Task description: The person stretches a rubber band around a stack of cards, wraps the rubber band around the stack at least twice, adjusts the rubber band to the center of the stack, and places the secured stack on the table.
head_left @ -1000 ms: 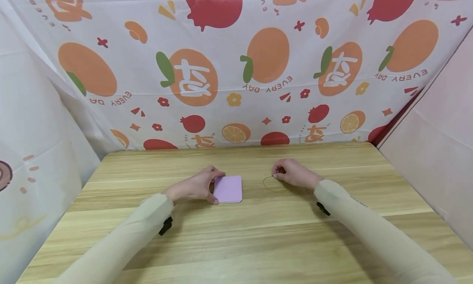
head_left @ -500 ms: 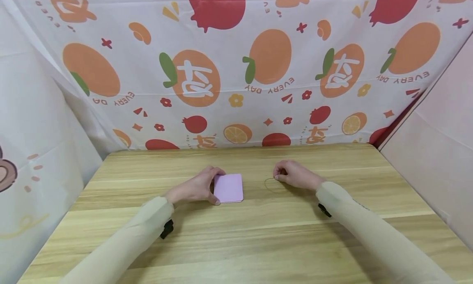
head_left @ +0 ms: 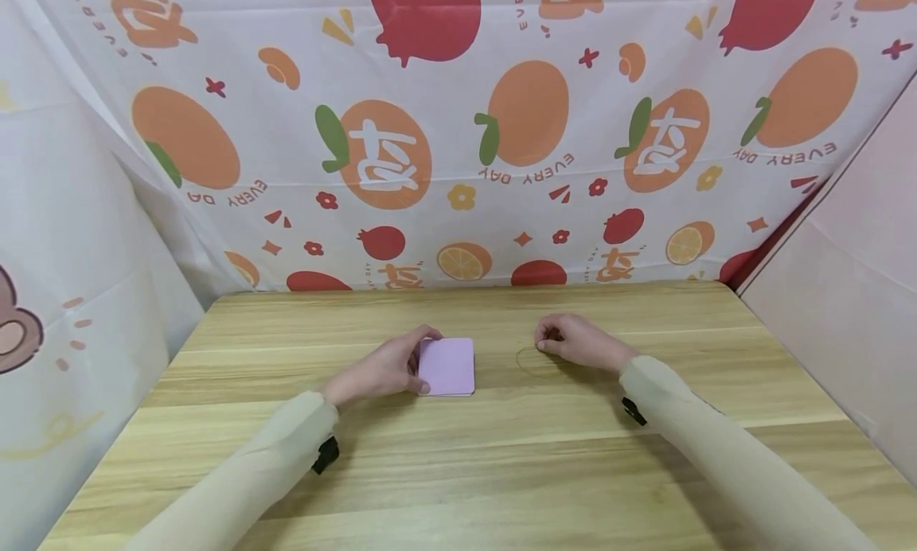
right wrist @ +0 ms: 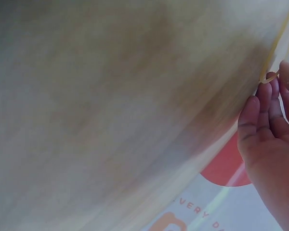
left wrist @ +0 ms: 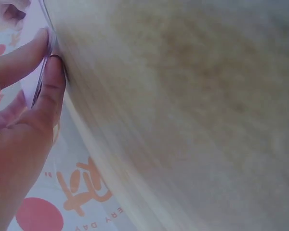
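A thin stack of square lilac cards (head_left: 447,366) lies flat on the wooden table in the head view, left of the middle. My left hand (head_left: 390,365) holds the stack by its left side, thumb at the near corner and fingers at the far one. In the left wrist view, fingertips press against the edge of the cards (left wrist: 34,19). To the right, my right hand (head_left: 580,342) pinches a thin yellowish rubber band (head_left: 517,358) between thumb and fingers. Its loop hangs out toward the cards, and the right wrist view shows the band (right wrist: 278,44) rising from the fingertips.
The wooden table (head_left: 458,471) ends at a white curtain (head_left: 444,216) printed with fruit, just behind the hands. Pale cloth walls (head_left: 86,216) close off the left and right sides. Each wrist wears a dark strap-on device below a cream sleeve.
The whole head view has shifted slightly right and down. Both hands keep their holds on the cards and the rubber band, with little movement on the table.
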A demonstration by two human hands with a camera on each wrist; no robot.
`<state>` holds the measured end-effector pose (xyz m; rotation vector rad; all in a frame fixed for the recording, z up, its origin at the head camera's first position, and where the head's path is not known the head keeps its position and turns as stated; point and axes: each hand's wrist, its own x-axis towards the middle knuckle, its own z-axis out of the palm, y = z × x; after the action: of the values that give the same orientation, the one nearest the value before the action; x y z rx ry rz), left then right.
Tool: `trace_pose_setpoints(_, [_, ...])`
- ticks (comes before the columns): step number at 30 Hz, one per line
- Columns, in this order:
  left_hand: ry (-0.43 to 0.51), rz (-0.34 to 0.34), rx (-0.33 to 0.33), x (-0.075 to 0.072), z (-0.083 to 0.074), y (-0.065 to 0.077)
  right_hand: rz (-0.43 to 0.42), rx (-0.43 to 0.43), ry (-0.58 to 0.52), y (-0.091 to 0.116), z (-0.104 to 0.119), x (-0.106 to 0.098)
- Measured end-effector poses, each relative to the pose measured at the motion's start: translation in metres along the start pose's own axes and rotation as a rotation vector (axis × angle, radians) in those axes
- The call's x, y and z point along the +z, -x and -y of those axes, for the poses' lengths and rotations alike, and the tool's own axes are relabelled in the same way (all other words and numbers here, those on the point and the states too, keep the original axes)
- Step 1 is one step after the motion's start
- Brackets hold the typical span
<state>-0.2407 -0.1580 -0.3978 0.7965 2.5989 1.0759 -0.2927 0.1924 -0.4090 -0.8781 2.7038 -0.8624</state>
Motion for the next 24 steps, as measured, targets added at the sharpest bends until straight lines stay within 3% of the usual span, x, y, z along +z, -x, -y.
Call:
trace_pose_setpoints(4, [0.065, -0.004, -0.027, 0.000, 0.003, 0.002, 0.001, 0.009, -0.024, 0.003, 0.003, -0.002])
trace_pose_setpoints(11, [0.297, -0.022, -0.047, -0.002, 0.005, 0.005, 0.001, 0.019, -0.049, 0.008, 0.006, -0.004])
trace_pose_setpoints(16, [0.490, -0.114, -0.154, -0.001, 0.002, 0.006, -0.012, 0.031, -0.060, 0.010, 0.006, -0.005])
trace_pose_setpoints(24, [0.619, -0.203, -0.296, 0.004, -0.003, 0.011, -0.020, 0.041, -0.132, 0.020, 0.011, -0.006])
